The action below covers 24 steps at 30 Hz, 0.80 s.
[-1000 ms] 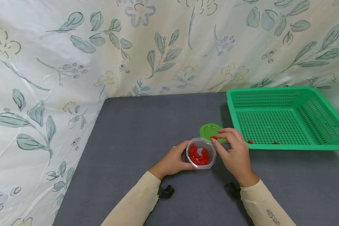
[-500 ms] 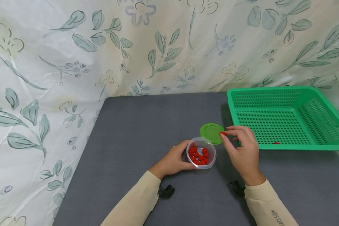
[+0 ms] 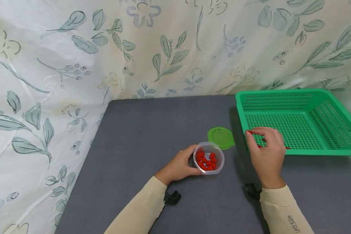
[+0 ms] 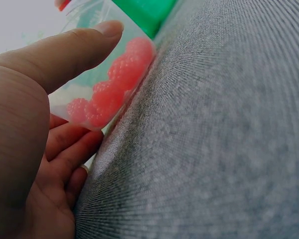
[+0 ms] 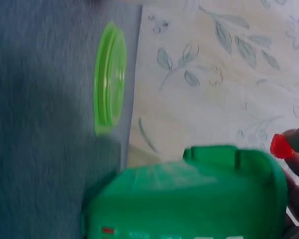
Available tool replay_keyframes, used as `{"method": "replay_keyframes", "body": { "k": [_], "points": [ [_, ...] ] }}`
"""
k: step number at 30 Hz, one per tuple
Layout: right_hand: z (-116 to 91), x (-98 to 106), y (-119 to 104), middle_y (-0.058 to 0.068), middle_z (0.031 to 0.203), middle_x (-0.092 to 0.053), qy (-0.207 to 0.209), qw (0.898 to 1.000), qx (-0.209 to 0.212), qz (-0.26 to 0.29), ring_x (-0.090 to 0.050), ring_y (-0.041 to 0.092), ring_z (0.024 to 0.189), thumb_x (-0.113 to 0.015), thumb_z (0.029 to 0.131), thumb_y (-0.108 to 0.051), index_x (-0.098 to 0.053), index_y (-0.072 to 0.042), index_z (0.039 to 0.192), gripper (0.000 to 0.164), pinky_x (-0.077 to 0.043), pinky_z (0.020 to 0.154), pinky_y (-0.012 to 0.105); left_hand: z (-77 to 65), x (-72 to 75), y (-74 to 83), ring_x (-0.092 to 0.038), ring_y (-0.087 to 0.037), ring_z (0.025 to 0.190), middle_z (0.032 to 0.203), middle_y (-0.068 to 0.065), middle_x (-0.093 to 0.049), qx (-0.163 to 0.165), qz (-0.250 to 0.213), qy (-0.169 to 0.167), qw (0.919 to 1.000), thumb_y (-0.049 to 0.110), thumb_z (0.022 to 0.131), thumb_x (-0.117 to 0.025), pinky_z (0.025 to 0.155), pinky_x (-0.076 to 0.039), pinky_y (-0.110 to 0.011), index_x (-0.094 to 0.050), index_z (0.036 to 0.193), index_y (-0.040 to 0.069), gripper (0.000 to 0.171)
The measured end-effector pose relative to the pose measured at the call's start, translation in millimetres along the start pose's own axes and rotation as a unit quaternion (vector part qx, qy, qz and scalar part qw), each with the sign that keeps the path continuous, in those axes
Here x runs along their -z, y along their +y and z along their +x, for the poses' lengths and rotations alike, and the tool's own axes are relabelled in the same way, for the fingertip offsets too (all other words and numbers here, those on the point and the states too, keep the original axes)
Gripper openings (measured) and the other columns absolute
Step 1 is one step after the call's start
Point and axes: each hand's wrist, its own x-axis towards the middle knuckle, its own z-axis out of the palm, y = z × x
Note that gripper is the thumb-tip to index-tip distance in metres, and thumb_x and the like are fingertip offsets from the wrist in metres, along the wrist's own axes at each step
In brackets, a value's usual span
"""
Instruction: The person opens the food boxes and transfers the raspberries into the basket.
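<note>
My left hand [image 3: 179, 166] holds a small clear plastic container [image 3: 220, 165] from its left side, thumb in front. Several red raspberries [image 3: 208, 163] lie inside it; in the left wrist view they show through the wall. Between thumb and fingertips, my right hand [image 3: 268, 157] pinches one raspberry [image 3: 249, 132] at the left rim of the green basket [image 3: 318, 152]. The right wrist view also shows this pinched raspberry [image 5: 280, 146] above the basket wall [image 5: 189, 204]. A few red pieces [image 3: 288, 148] lie at the basket's near side, partly hidden by the rim and my hand.
A green lid [image 3: 221, 138] lies flat on the grey tabletop [image 3: 140, 136], just behind the container and left of the basket. A leaf-patterned curtain [image 3: 169, 48] hangs along the back and left of the table.
My right hand has moved right, from beside the container to the basket's left rim, with the raspberry still pinched. My left hand and the container have stayed in place.
</note>
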Motion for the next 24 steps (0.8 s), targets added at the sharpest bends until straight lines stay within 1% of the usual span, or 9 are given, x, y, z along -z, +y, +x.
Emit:
{"method": "replay_keyframes", "body": {
  "k": [5, 6, 8, 11, 13, 15, 18, 24],
  "points": [
    [4, 5, 7, 0.015, 0.092, -0.065, 0.021, 0.999, -0.013, -0.038, -0.056, 0.034, 0.088, -0.078, 0.077, -0.002, -0.070, 0.002, 0.089, 0.014, -0.038, 0.081, 0.043, -0.3, -0.2, 0.7, -0.047, -0.003, 0.118, 0.133, 0.011, -0.050, -0.003, -0.003, 0.000, 1.0000, 0.041, 0.074, -0.082, 0.100, -0.037, -0.030, -0.041, 0.142, 0.021, 0.082],
    [6, 6, 5, 0.016, 0.092, -0.065, 0.021, 0.999, -0.016, -0.045, -0.056, 0.036, 0.088, -0.077, 0.077, 0.000, -0.069, 0.002, 0.088, 0.014, -0.038, 0.082, 0.047, -0.3, -0.2, 0.9, -0.047, -0.004, 0.118, 0.134, 0.010, -0.050, -0.004, -0.003, 0.000, 1.0000, 0.041, 0.074, -0.082, 0.100, -0.037, -0.030, -0.041, 0.142, 0.021, 0.082],
    [6, 7, 7, 0.018, 0.092, -0.064, 0.010, 0.998, -0.020, -0.057, -0.055, 0.037, 0.090, -0.076, 0.079, -0.002, -0.069, 0.003, 0.089, 0.013, -0.037, 0.085, 0.051, -0.1, -0.2, 0.7, -0.047, -0.004, 0.119, 0.134, 0.010, -0.050, -0.005, -0.004, 0.001, 1.0000, 0.041, 0.074, -0.082, 0.100, -0.037, -0.030, -0.041, 0.142, 0.020, 0.082],
    [5, 8, 11, 0.017, 0.095, -0.064, -0.014, 0.996, -0.030, -0.079, -0.054, 0.036, 0.093, -0.073, 0.082, -0.006, -0.070, 0.002, 0.092, 0.013, -0.037, 0.084, 0.052, -0.1, -0.2, 1.0, -0.047, -0.004, 0.119, 0.134, 0.010, -0.051, -0.005, -0.003, 0.001, 1.0000, 0.042, 0.074, -0.082, 0.100, -0.037, -0.030, -0.041, 0.142, 0.019, 0.083],
    [2, 7, 16, 0.015, 0.098, -0.064, -0.034, 0.994, -0.034, -0.102, -0.054, 0.036, 0.094, -0.073, 0.084, -0.012, -0.071, -0.001, 0.094, 0.015, -0.040, 0.078, 0.052, 0.0, 0.0, 1.3, -0.047, -0.004, 0.119, 0.134, 0.010, -0.051, -0.004, -0.004, 0.001, 1.0000, 0.042, 0.073, -0.082, 0.100, -0.037, -0.030, -0.041, 0.142, 0.020, 0.083],
    [0, 5, 16, 0.015, 0.101, -0.064, -0.041, 0.991, -0.040, -0.124, -0.053, 0.037, 0.093, -0.073, 0.084, -0.014, -0.071, -0.003, 0.096, 0.016, -0.041, 0.071, 0.053, 0.1, 0.0, 1.4, -0.047, -0.004, 0.118, 0.133, 0.010, -0.051, -0.004, -0.003, 0.001, 1.0000, 0.043, 0.073, -0.082, 0.100, -0.037, -0.030, -0.041, 0.142, 0.020, 0.083],
    [-2, 3, 17, 0.016, 0.102, -0.064, -0.043, 0.988, -0.041, -0.146, -0.053, 0.038, 0.092, -0.073, 0.084, -0.015, -0.071, -0.004, 0.097, 0.017, -0.041, 0.065, 0.054, 0.1, 0.1, 0.5, -0.047, -0.004, 0.118, 0.133, 0.011, -0.051, -0.002, -0.001, 0.002, 1.0000, 0.043, 0.073, -0.082, 0.100, -0.037, -0.030, -0.041, 0.141, 0.021, 0.082],
    [-4, 2, 19, 0.016, 0.101, -0.064, -0.041, 0.986, -0.045, -0.152, -0.053, 0.038, 0.089, -0.073, 0.084, -0.016, -0.071, -0.003, 0.098, 0.019, -0.040, 0.066, 0.053, -0.6, -0.4, -0.7, -0.047, -0.004, 0.119, 0.133, 0.012, -0.050, 0.003, 0.002, 0.001, 1.0000, 0.044, 0.073, -0.081, 0.100, -0.037, -0.030, -0.041, 0.142, 0.022, 0.082]
  ]
}}
